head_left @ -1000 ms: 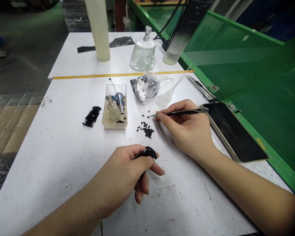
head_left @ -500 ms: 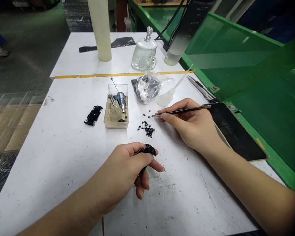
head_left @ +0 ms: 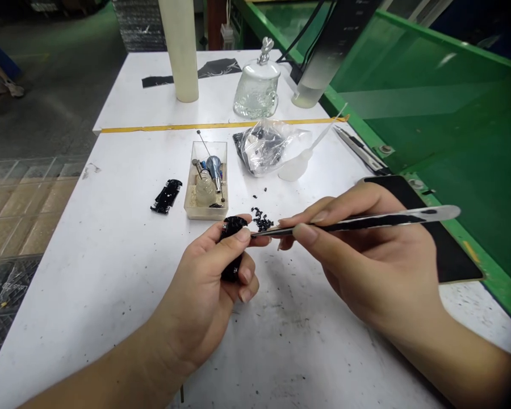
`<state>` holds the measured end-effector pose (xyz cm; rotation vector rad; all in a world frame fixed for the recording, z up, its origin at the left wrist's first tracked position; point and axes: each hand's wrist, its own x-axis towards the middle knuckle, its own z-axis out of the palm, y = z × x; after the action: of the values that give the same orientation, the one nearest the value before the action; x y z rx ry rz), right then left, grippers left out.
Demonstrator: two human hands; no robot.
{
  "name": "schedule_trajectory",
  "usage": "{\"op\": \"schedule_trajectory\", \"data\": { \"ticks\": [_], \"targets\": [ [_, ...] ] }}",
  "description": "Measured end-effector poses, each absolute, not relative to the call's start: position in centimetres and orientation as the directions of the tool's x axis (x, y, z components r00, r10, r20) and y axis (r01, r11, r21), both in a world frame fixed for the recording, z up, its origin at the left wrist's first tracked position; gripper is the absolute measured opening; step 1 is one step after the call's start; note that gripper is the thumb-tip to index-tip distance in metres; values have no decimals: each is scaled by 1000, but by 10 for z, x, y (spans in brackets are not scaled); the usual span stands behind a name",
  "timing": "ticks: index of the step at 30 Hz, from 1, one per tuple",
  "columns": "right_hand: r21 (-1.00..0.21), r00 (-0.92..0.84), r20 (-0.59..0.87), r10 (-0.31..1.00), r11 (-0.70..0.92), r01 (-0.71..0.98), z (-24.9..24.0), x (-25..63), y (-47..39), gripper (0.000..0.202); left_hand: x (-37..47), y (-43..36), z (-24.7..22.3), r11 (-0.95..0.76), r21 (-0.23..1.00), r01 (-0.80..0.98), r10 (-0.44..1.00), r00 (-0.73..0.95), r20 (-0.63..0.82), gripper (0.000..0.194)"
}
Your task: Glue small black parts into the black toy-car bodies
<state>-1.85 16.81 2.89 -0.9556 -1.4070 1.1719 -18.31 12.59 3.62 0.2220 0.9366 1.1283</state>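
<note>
Between thumb and fingers, my left hand (head_left: 213,278) grips a glossy black plastic part (head_left: 232,267), held up off the table. My right hand (head_left: 366,255) pinches a pair of tweezers (head_left: 387,220). Their tip reaches the edge of the black part beside my left thumb; whether a small piece sits in the tip is too small to tell. Just beyond my hands lies a loose pile of tiny black pieces (head_left: 263,220). A second black part (head_left: 166,196), similar in look, rests farther left on the white table (head_left: 123,227).
A clear plastic box (head_left: 206,213) with small tools stands behind my left hand. Beyond it lie a plastic bag (head_left: 264,150) and a dropper bottle (head_left: 296,165). A glass jar (head_left: 258,91) stands farther back. A dark phone-like slab (head_left: 455,250) lies under my right hand.
My right hand has brought the tweezers from the pile of tiny pieces toward me, to the black part. My left hand has raised and turned that part more upright.
</note>
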Motion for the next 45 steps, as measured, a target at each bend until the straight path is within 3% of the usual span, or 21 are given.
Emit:
{"op": "schedule_trajectory", "data": {
  "ticks": [6,11,15,28,45],
  "targets": [
    [-985,-176,169,970,161,-62,26,-12,176,20,-186,126,39,470,603,-645,841,119,-528,8],
    [-973,-305,18,952,-54,-225,31,-1,187,26,-190,129,39,498,571,-653,849,234,-474,14],
    [-938,-432,14,902,-138,-318,33,2,192,20,-193,130,39,519,573,-634,851,317,-419,18],
    [-973,-487,125,864,10,-232,25,10,189,20,-194,131,40,565,568,-599,822,351,-448,27],
    [-960,-495,182,850,43,-278,26,7,192,17,-194,130,38,586,561,-584,806,354,-474,22]
  ]
}}
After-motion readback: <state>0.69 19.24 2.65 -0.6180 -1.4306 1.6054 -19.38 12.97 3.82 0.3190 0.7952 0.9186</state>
